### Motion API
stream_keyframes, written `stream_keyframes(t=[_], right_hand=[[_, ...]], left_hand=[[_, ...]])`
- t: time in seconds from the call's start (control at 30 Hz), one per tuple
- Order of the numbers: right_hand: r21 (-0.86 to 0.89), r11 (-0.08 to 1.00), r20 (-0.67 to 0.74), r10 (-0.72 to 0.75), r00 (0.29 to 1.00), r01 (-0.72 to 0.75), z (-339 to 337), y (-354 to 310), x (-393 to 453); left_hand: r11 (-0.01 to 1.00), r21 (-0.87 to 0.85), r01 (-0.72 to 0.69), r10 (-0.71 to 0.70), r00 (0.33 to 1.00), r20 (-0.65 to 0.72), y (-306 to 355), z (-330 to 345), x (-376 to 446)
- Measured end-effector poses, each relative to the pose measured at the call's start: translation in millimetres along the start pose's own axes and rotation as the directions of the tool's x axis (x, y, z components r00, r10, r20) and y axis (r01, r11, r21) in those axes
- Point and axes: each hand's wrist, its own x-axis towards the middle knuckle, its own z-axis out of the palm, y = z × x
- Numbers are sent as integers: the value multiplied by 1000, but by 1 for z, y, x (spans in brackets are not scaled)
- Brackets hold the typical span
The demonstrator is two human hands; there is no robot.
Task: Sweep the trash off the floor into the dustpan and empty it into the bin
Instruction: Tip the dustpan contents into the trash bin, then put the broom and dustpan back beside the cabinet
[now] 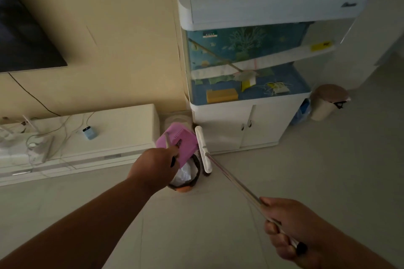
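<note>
Bin (192,179) wedged between low TV cabinet (122,137) and white aquarium stand (251,129), pink dustpan (179,146) covering its mouth, broom head (203,149) close on the right, open floor (284,177) in front and rightward

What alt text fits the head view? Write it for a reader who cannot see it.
The left hand tips a pink dustpan over a small lined bin on the floor, while the right hand holds a long-handled broom beside it. A white fish-tank cabinet stands behind.
</note>
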Motion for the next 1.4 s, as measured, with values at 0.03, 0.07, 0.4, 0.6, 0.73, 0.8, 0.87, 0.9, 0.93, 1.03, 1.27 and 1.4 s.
stream_keyframes(t=[0.03, 0.07, 0.4, 0.6, 0.73, 0.8, 0.87, 0.9, 0.93, 1.03, 1.27, 1.4], right_hand=[[5, 1000, 6, 9, 1000, -9, -4, 3, -3], [15, 1000, 6, 17, 1000, -17, -8, 5, -6], [193, 981, -88, 23, 996, -6, -37, 15, -19], [308, 951, -126, 28, 992, 12, -49, 10, -13], [367, 930, -176, 41, 983, 27, -51, 1, -10], [402, 915, -195, 53, 979, 30, -54, -5, -7], [446, 895, -201, 68, 977, 30, -57, -11, -3], [464, 885, -208, 76, 975, 30, -59, -14, 0], [477, 878, -218, 80, 973, 34, -61, -18, 3], [511, 859, -241, 102, 965, 37, -63, -31, 16], [606, 794, -288, 177, 941, 36, -63, -74, 69], [672, 739, -314, 236, 919, 40, -62, -98, 104]], left_hand=[[1000, -4, -7, 8, 1000, 2, 5, 1, 3], [1000, -3, -10, 10, 1000, 8, 10, 1, 5], [994, 19, -105, 103, 991, 88, 62, 7, 35], [982, 41, -186, 180, 976, 123, 93, 6, 65], [977, 28, -212, 207, 969, 135, 108, -2, 92], [971, -2, -240, 238, 963, 125, 118, -11, 108], [965, -17, -263, 263, 959, 102, 128, -20, 123], [963, -17, -269, 269, 958, 99, 132, -23, 133], [962, -25, -271, 272, 957, 102, 134, -26, 142], [952, -73, -297, 305, 944, 130, 140, -26, 174], [910, -151, -387, 412, 887, 209, 142, 18, 258], [903, -205, -376, 424, 854, 302, 134, 54, 313]])
